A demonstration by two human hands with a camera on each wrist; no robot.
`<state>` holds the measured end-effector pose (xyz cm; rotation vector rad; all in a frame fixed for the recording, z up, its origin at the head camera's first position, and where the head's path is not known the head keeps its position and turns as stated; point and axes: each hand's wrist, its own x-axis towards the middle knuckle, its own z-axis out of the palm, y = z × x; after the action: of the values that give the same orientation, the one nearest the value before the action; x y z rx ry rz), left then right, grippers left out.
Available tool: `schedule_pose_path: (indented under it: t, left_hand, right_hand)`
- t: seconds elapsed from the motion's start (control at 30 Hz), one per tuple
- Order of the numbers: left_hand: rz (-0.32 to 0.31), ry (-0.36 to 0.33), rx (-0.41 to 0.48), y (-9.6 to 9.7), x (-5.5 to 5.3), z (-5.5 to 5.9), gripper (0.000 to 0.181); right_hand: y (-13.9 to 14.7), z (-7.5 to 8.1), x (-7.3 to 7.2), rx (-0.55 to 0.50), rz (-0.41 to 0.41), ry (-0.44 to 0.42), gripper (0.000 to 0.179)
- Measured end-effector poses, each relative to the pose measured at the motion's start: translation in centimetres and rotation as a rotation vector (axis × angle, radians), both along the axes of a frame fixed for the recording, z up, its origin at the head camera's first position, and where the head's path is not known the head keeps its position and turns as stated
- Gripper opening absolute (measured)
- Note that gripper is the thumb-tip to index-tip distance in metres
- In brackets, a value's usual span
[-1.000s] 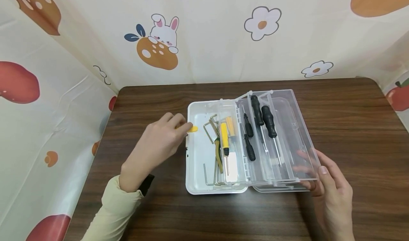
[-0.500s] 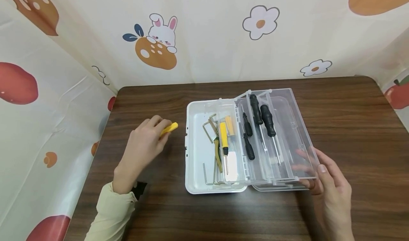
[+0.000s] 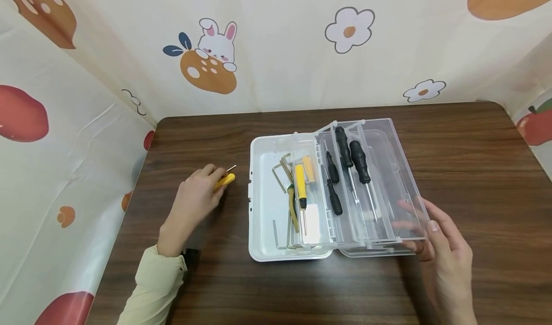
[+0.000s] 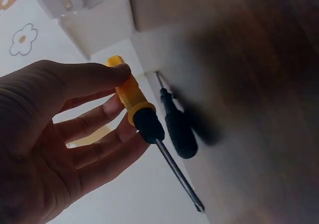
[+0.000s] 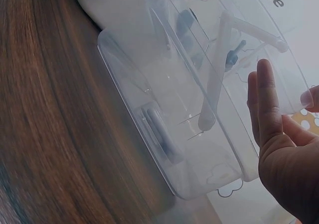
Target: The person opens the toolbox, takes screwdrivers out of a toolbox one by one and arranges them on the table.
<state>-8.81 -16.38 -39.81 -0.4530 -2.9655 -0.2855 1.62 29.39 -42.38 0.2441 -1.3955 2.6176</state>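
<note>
My left hand (image 3: 194,194) pinches a yellow screwdriver (image 4: 130,90) by its handle, just over the table left of the toolbox. In the left wrist view its black collar and bare metal shaft point away from my thumb. Close beside it lies a small black-handled screwdriver (image 4: 180,134); in the head view only its shaft tip (image 3: 232,168) shows past my fingers. My right hand (image 3: 448,253) holds the clear upper tray (image 3: 401,171) by its near right corner, with thumb on top and fingers beneath, seen through the plastic.
The open white toolbox (image 3: 263,238) holds hex keys (image 3: 277,238), green-handled pliers (image 3: 293,207) and an orange-yellow handle (image 3: 308,168). A yellow screwdriver (image 3: 301,186) and several black screwdrivers (image 3: 360,162) lie in the clear trays. Brown wooden table (image 3: 284,291) surrounds it; a patterned curtain (image 3: 280,52) stands behind.
My left hand has carried the yellow screwdriver left, out from the toolbox rim, and then lowered it slightly toward the table. The right hand keeps its hold on the tray.
</note>
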Motion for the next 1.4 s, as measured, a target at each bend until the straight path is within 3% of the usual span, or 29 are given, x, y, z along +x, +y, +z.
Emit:
schedule_pose_path:
  t: [0.27,0.9,1.2,1.4]
  left_hand:
    - [0.016,-0.082,-0.035,-0.4,-0.3,-1.0,0.033]
    - [0.025,-0.094,-0.050,-0.3,-0.2,-1.3,0.030]
    - [0.011,-0.078,-0.050,-0.1,0.0,-0.7,0.033]
    - [-0.033,-0.004,-0.047,0.4,0.1,0.6,0.029]
  right_hand:
    - [-0.1,0.1,0.0,0.004,-0.003,-0.002,0.046]
    - [-0.4,0.3,0.1,0.020,-0.034,-0.032,0.045]
    - [-0.4,0.3,0.0,0.005,-0.028,-0.023,0.045]
    - [-0.4,0.3,0.0,-0.003,-0.036,-0.027,0.045]
